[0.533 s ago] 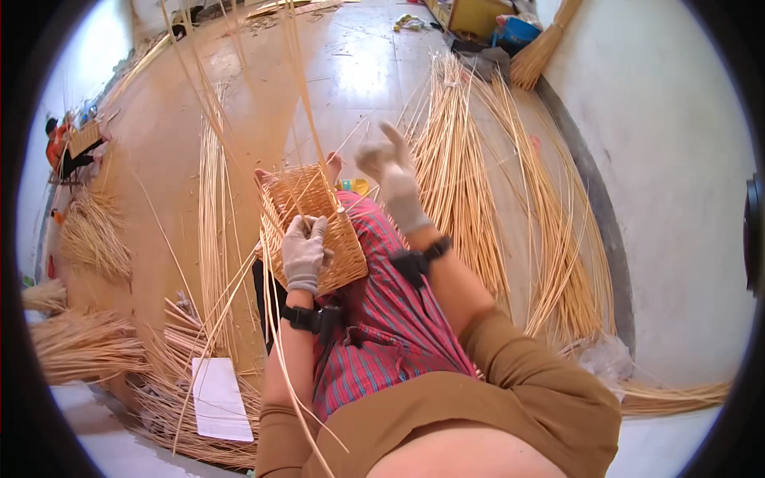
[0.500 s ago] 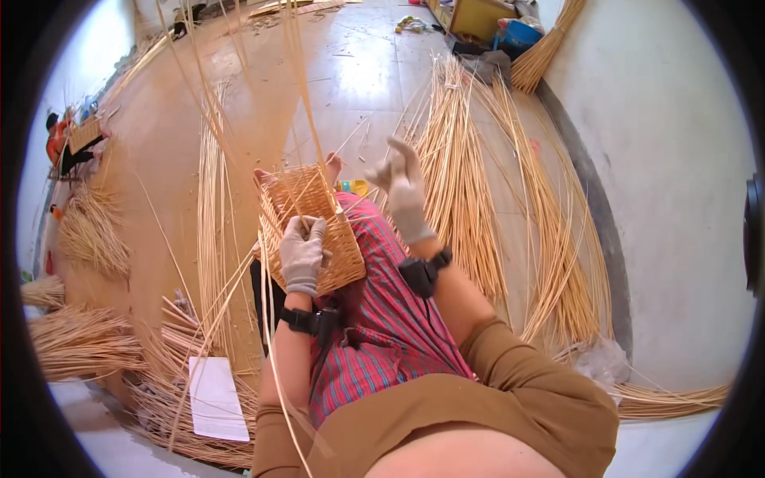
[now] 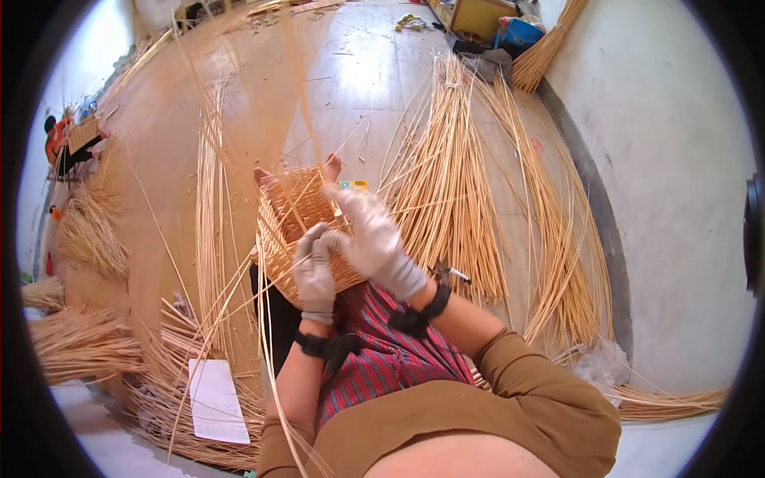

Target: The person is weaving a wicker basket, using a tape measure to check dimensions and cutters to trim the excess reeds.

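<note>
On the left, a white sheet (image 3: 217, 402) lies on scattered canes (image 3: 163, 410). The woven basket (image 3: 307, 190) is in front of the striped lap (image 3: 386, 346); the left hand (image 3: 313, 277) has its grip pinching a thin cane (image 3: 296, 213) at the near side; the right hand (image 3: 374, 239), blurred, has its grip spread over the basket's right side. Further right, a rod bundle (image 3: 453, 187) fans out on the floor (image 3: 358, 103)

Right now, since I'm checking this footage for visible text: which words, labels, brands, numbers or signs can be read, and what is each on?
None can be read.
Woven basket: no lettering visible.
White sheet, lower left: any marks are too faint.
Yellow item by the feet: too small and partly hidden.
</note>
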A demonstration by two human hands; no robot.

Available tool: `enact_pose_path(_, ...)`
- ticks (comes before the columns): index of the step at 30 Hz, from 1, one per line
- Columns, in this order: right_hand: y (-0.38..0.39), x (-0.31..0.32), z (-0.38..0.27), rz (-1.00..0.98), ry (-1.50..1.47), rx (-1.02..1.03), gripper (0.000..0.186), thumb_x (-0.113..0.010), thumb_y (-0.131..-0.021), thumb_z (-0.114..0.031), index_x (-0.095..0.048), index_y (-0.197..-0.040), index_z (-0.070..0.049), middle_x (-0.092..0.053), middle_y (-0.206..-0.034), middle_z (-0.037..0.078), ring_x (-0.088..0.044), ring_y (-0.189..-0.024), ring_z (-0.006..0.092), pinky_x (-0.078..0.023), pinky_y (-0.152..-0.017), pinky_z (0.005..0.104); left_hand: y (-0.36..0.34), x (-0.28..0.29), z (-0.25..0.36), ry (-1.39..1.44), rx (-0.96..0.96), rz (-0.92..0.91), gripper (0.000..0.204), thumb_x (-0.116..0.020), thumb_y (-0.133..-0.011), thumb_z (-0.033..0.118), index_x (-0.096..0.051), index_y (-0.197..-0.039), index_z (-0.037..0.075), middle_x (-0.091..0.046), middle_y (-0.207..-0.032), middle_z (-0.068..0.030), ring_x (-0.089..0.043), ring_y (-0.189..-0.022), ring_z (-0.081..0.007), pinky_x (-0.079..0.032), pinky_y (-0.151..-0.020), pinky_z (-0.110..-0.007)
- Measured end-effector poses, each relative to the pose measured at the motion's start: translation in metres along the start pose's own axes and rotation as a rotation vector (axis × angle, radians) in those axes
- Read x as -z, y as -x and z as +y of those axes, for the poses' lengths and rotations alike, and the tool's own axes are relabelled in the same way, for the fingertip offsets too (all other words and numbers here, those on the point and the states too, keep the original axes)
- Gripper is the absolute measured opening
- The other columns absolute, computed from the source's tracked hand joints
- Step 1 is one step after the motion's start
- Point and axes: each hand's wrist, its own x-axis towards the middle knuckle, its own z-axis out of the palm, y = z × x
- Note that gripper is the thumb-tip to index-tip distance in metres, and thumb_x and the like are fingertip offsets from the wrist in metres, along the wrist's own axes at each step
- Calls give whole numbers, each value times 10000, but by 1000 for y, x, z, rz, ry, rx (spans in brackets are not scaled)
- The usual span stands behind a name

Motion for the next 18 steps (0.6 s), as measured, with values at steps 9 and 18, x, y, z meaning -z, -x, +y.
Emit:
enact_pose_path(9, -7, -20, 42, -39, 317, -218, 474, -823, -807, -349, -594, -1116, -72, -709, -797, 85, -701, -926, 332, -445, -954, 481, -57, -36, 63, -568, -228, -21, 196, -579, -1040, -3, -662, -1217, -18, -726, -1107, -97, -683, -1033, -182, -552, -936, -306)
enact_pose_path(18, -18, -41, 64, -54, 560, -435, 181, -743, -850, -324, -718, -874, -147, -697, -727, 87, -713, -767, 326, -517, -758, 486, -22, -35, 84, -913, -536, -537, 573, -708, -921, 29, -564, -1473, 81, -674, -1295, -201, -648, -1250, -379, -548, -1009, -426)
